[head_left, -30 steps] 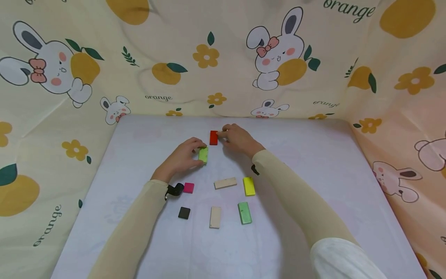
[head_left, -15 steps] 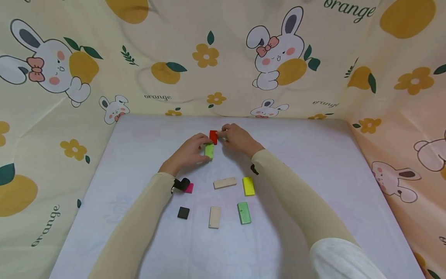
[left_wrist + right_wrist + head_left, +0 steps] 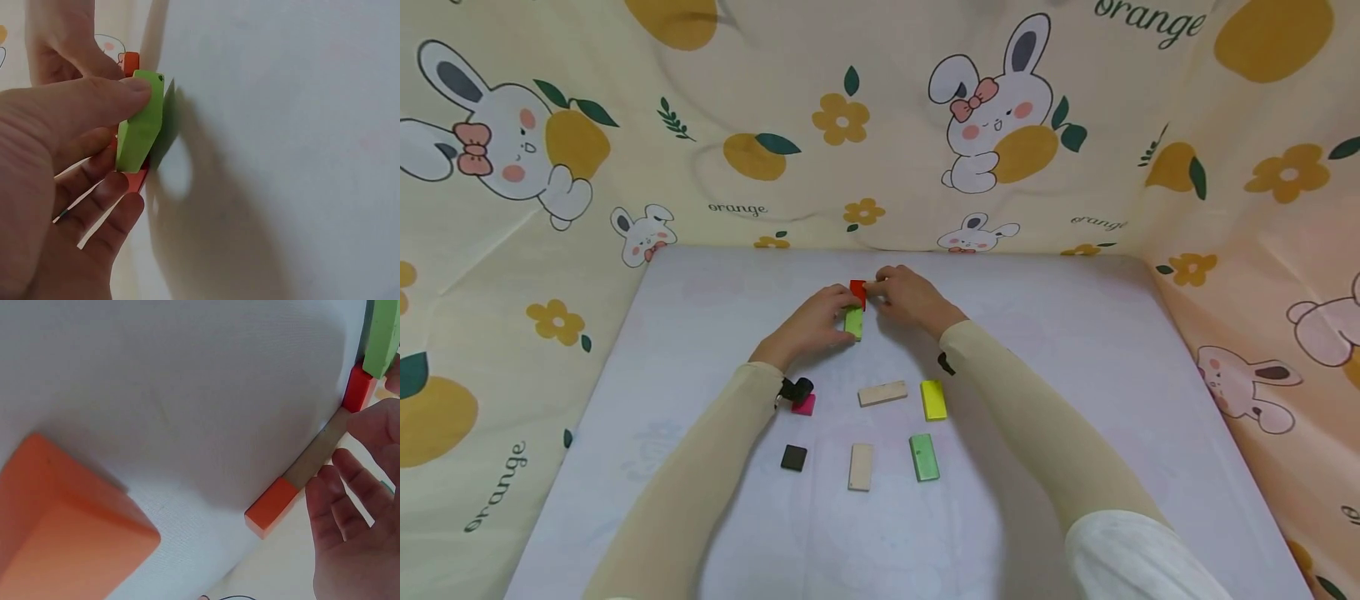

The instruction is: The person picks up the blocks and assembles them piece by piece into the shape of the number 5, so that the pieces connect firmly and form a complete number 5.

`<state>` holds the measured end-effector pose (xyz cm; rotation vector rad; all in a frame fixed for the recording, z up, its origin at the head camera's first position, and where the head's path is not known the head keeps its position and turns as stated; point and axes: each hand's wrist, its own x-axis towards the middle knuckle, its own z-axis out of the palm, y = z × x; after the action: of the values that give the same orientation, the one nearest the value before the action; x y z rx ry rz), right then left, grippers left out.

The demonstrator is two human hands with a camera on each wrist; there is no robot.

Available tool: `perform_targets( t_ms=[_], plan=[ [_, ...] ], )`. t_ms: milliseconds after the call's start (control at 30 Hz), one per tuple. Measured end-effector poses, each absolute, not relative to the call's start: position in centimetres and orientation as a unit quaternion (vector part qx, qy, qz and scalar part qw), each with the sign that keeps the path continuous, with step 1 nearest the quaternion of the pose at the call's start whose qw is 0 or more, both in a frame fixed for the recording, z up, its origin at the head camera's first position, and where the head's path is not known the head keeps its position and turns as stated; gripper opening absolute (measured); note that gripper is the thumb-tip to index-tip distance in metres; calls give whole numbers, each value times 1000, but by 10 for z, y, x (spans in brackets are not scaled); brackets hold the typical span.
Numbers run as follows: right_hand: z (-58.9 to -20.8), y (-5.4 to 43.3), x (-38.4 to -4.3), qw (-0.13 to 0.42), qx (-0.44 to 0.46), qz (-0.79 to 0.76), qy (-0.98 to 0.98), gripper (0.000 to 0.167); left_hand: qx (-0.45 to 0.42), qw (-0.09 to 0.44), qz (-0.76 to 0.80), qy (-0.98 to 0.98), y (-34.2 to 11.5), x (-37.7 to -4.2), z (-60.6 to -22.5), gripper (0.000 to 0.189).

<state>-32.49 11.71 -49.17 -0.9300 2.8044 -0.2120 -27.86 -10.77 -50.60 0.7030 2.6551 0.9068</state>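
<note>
My left hand (image 3: 812, 321) pinches a light green block (image 3: 142, 125), thumb on one face and fingers at the back. The block is right up against the near-left end of a red block (image 3: 359, 389). The right wrist view shows a row: the red block, a plain wooden block (image 3: 317, 450), then an orange block (image 3: 272, 503). In the head view the last two are mostly behind my right hand (image 3: 913, 298). That hand holds the wooden block, its thumb at the joint with the red one and fingertips along the far edge.
Nearer on the white table (image 3: 1075, 400) lie a pink block (image 3: 803, 406) partly under the left wrist camera, a wooden block (image 3: 882, 393), a yellow block (image 3: 934, 400), a black block (image 3: 793, 457), another wooden block (image 3: 861, 467) and a green block (image 3: 924, 457). A printed cloth (image 3: 895, 167) rises behind.
My left hand has carried the light green block right and slightly away from me, up to the red block. The right hand has stayed in place.
</note>
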Motion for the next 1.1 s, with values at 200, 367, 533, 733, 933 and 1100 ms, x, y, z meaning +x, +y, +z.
perform_targets(
  t_ms=[200, 367, 533, 733, 933, 1100],
  plan=[
    [-490, 116, -327, 95, -310, -69, 943, 44, 250, 118, 300, 913, -105, -280, -507, 58],
    [-488, 115, -327, 92, -311, -70, 943, 44, 245, 119, 301, 914, -106, -280, -507, 59],
    [-489, 117, -324, 88, -308, -77, 944, 44, 251, 121, 312, 908, -106, -279, -509, 58],
    [-492, 120, -321, 78, -326, -89, 938, 41, 271, 108, 299, 909, -107, -278, -512, 56],
    [-493, 121, -319, 79, -320, -83, 940, 43, 271, 106, 302, 908, -108, -276, -511, 56],
    [-488, 119, -318, 89, -314, -86, 941, 45, 263, 101, 300, 911, -114, -273, -504, 49]
  ],
)
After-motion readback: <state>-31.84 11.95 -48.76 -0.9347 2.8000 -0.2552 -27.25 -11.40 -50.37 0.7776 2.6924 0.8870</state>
